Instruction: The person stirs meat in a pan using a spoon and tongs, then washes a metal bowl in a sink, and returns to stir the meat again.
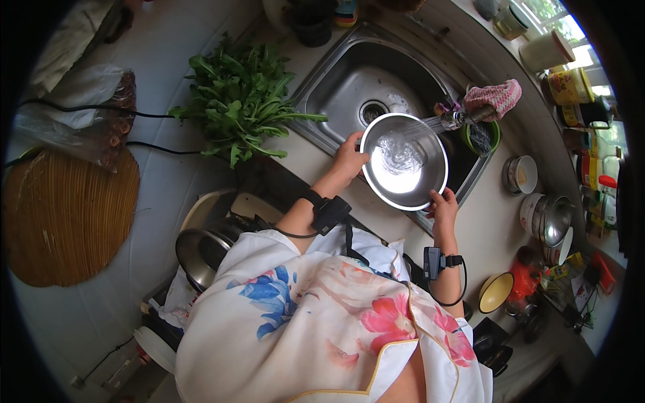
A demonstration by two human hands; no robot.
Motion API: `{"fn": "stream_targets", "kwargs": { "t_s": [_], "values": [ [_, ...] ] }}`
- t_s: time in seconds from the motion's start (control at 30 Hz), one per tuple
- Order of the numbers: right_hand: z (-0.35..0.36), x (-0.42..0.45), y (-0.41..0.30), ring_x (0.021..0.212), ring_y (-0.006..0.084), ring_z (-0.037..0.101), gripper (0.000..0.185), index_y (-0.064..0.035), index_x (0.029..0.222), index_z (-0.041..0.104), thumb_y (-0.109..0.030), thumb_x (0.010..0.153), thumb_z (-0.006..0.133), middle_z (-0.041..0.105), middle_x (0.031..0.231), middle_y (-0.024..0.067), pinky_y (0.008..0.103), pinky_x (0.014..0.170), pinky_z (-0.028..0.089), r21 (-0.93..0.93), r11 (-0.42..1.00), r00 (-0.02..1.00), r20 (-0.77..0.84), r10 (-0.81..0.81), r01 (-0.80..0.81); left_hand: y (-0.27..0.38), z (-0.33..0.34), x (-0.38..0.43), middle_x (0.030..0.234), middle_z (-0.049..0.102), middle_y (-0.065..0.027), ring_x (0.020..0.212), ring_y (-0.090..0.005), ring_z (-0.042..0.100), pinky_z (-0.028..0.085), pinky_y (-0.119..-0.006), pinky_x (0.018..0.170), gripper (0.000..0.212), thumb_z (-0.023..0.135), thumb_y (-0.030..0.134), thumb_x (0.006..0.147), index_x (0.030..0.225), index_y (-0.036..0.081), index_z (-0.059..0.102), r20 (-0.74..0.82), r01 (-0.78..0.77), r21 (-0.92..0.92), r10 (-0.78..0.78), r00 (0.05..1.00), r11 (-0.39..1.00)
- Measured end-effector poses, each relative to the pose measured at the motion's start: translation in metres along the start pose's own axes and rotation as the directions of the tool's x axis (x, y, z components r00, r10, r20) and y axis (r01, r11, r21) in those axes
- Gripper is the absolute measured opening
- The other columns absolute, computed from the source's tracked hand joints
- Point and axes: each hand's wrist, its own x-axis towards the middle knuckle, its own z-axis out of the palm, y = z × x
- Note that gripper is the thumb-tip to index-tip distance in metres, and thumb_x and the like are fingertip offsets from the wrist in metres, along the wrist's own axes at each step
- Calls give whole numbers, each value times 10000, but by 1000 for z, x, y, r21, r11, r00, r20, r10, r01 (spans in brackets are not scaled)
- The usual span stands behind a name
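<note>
A round stainless steel basin [404,161] is held between both hands at the near edge of the stainless steel sink [335,93]. My left hand [350,157] grips its left rim, thumb and fingers around the edge. On the lower right rim, my right hand [443,205] has its thumb on top, with the other fingers partly hidden beneath. Water streams from the faucet [452,120] into the basin and swirls over its bottom. Part of the sink, with its drain [374,112], shows behind the basin.
Leafy greens [242,101] lie on the counter left of the sink, stems over its edge. A pink-and-white cloth [496,98] hangs over the faucet. In the sink's right corner sits a green container [473,146] with a scrubber. Stacked bowls [546,221] stand along the right counter.
</note>
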Motion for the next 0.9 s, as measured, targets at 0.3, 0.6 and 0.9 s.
{"fn": "stream_targets", "kwargs": {
  "t_s": [0.3,0.6,0.9],
  "values": [
    [1,3,2,471,84,501,252,-44,1052,540,-153,840,619,537,668,5,219,358,387,6,1000,1000,5,18,-18,3,1,-3,929,615,-114,680,-165,605,479,-283,469,579,544,-39,715,1275,83,458,3,20,-53,-20,1000,998],
    [1,4,5,466,88,505,301,-40,1106,526,-166,847,613,532,664,1,222,347,387,45,998,999,16,38,-39,-2,1,2,951,612,-122,707,-188,620,513,-304,509,593,540,-33,712,1286,87,450,0,21,-25,-21,1000,999],
    [10,-10,-3,520,157,594,334,-13,1062,513,-259,858,612,613,780,66,245,368,431,34,972,955,198,222,-233,-4,-4,3,933,587,-99,678,-159,592,472,-269,460,634,568,-19,722,1327,71,401,23,29,-14,-29,999,999]
  ]
}}
